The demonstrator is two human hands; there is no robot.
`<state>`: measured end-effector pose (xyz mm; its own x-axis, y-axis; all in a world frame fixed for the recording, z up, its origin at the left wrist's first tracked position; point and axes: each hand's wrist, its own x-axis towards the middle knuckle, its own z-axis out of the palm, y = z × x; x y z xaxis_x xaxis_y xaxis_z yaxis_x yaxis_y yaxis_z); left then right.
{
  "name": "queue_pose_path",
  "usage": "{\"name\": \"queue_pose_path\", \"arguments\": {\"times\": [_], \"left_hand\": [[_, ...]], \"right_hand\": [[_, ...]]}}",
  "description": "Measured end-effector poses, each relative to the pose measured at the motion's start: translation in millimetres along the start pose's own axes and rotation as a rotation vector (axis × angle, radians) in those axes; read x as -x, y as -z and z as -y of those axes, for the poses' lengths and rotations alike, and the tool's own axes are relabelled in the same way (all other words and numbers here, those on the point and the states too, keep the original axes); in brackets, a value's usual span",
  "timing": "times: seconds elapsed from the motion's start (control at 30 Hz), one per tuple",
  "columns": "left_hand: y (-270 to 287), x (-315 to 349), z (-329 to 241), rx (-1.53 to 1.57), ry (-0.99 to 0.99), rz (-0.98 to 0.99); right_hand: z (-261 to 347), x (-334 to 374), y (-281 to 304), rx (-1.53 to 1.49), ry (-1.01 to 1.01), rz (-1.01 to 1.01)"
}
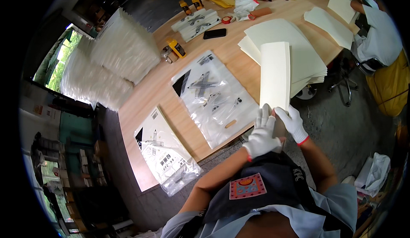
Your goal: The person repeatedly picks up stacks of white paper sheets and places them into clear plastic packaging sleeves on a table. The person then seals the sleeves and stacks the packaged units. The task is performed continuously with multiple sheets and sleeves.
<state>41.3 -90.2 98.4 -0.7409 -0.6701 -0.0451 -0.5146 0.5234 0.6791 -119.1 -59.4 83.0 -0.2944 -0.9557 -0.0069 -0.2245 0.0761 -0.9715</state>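
Note:
My left hand (261, 132), in a white glove, lies with its fingers stretched out against the near end of a cream paper stack (274, 73). My right hand (293, 124), gloved in white with a red cuff edge, grips the near right corner of that stack, thumb in front and fingers partly hidden behind. Beyond it, a fanned pile of larger cream sheets (294, 45) rests on the table. To the left of my hands lies a clear printed plastic bag (215, 101), flat, with a pencil design. Further left is a bagged paper pad (160, 148), its loose plastic end hanging past the table's edge.
Tall stacks of plastic-wrapped material (124, 45) stand at the left. On the wooden table (141, 110) are a black phone (215, 33), an orange bottle (176, 48), a glass jar (168, 55) and folded printed bags (195, 24). A person (380, 33) sits at the far right, handling paper sheets.

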Motion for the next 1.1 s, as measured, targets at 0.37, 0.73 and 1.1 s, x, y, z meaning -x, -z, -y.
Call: {"name": "queue_pose_path", "arguments": {"times": [0.37,0.73,1.1], "left_hand": [[136,34,134,0.066,0.280,-0.577],[68,91,93,0.012,-0.476,-0.301],[78,11,59,0.476,0.118,-0.518]], "right_hand": [[27,14,-1,1.053,0.503,0.483],[-1,-40,-30,-0.367,-0.419,0.773],[75,-37,-93,0.664,0.187,0.336]]}}
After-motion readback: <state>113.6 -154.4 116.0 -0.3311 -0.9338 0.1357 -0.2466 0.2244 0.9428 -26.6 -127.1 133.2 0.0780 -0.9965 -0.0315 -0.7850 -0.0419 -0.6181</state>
